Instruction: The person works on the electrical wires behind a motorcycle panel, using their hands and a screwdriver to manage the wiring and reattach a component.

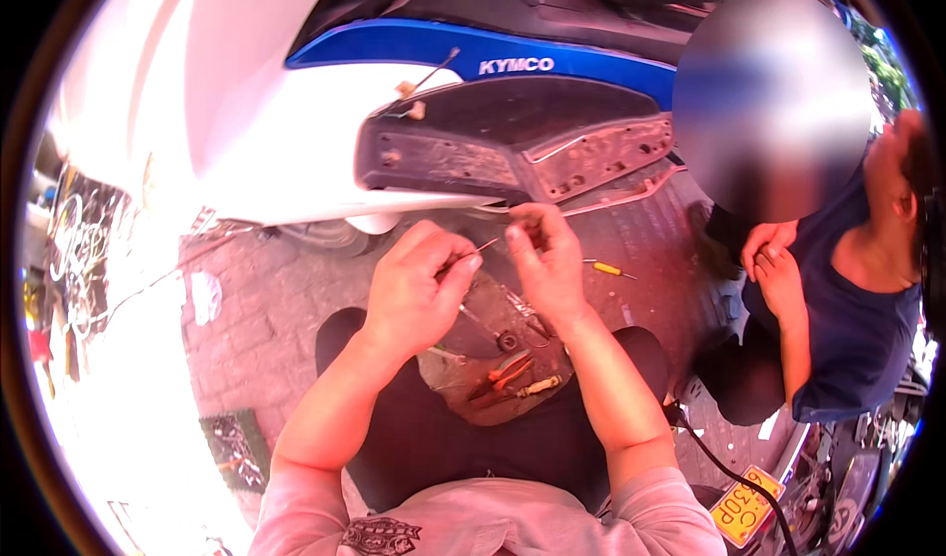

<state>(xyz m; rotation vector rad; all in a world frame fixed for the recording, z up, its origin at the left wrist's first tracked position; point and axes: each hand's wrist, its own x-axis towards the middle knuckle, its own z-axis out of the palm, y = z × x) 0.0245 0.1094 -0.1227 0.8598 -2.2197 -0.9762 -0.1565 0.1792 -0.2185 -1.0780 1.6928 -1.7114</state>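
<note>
My left hand (419, 282) is closed, thumb against forefinger, pinching a thin wire-like piece (489, 245). Its free end points toward my right hand (548, 268), whose fingers are curled in a pinch just beside it; what they hold, if anything, is too small to tell. Both hands are above the paving, between my knees and the side of a scooter. On the scooter's dark footboard (443, 162) lies a thin cable with pale connectors (418, 111). Below my hands are pliers with red-orange handles (509, 371) and a tool with a yellowish handle (539, 387).
Several metal tools (522, 305) lie among them, with a yellow screwdriver (609, 269) to the right. A person in a dark sleeveless top (852, 329) sits close on my right, hands together. A black cable (734, 472) and a yellow plate (747, 507) are at lower right.
</note>
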